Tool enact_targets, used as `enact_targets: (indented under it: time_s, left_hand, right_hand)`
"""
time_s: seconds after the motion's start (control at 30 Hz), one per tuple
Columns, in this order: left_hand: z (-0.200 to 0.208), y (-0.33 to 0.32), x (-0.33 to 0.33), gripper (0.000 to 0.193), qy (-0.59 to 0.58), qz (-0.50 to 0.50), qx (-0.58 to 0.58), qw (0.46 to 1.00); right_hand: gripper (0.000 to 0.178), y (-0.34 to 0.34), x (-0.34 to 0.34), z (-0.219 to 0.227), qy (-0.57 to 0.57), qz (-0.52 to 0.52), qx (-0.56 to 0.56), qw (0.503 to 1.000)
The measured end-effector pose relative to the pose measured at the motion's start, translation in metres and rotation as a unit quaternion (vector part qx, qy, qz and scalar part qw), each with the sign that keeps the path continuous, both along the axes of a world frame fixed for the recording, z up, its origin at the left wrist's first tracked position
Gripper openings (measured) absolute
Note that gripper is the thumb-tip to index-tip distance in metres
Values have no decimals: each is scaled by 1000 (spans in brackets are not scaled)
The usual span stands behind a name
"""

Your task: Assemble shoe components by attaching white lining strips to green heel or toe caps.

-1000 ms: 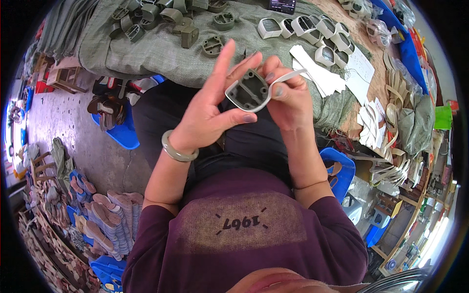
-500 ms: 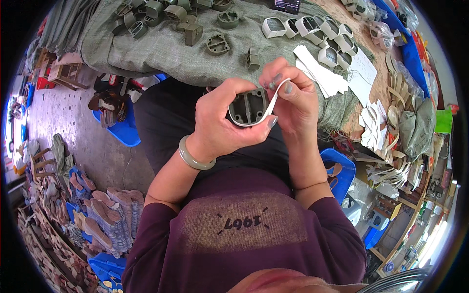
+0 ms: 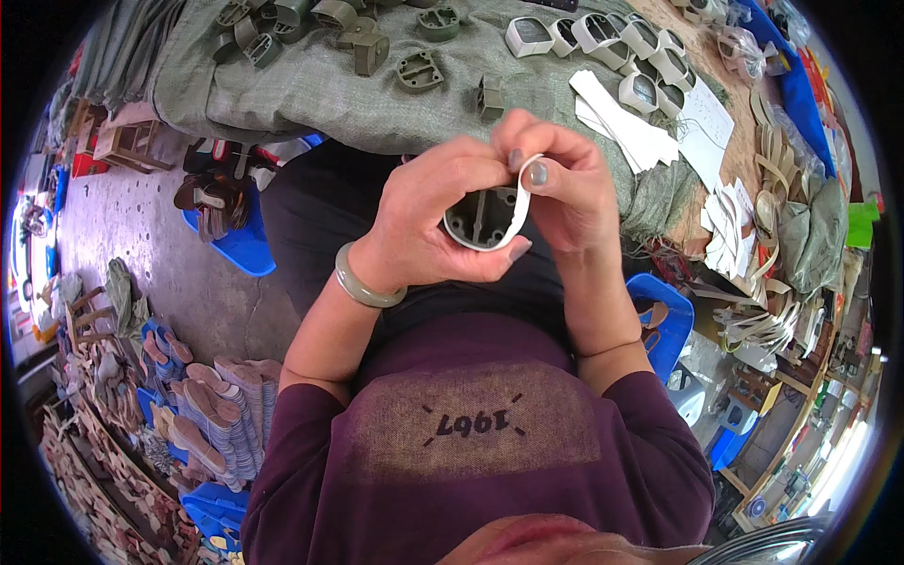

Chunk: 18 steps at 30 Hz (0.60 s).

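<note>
Right now you have a dark hollow block [image 3: 483, 213] cupped in your left hand [image 3: 414, 212], its open, ribbed side turned up toward you. The block sits in the crook of that grip: your left thumb lies along its lower side, your fingers curl over its upper side, and its right side juts free of the palm. A white strip [image 3: 521, 204] hugs the block's lower rim and right side, then curves upward. Your right hand [image 3: 573, 188] pinches the strip's upper end between thumb and forefinger, just beside the block; whether those fingertips also touch the block, you can't tell from this angle.

All of this is held over your dark trousers [image 3: 315, 221], in front of the green cloth [image 3: 273, 108]. On that cloth, a loose dark block [image 3: 419, 72] lies beyond your left hand, while spare white strips [image 3: 617, 122] and white-wrapped blocks [image 3: 599, 32] lie beyond your right.
</note>
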<state>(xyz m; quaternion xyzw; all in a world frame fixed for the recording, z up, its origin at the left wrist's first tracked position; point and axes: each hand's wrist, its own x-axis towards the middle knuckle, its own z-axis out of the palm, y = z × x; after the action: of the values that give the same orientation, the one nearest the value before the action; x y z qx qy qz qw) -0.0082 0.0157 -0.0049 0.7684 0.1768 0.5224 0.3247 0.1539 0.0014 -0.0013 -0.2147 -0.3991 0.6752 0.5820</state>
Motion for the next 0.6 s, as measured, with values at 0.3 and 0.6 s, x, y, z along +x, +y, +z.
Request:
enact_targets:
  time_s: [0.3,0.6]
  left_hand:
    - [-12,-13,9,61,-153,-89,-385,906]
    - [-28,-7,9,51,-91,-13,-171,981]
  right_hand:
    - [17,4,19,3,-410,-168,350,826]
    - [32,-4,6,-5,-228,-111,52,966]
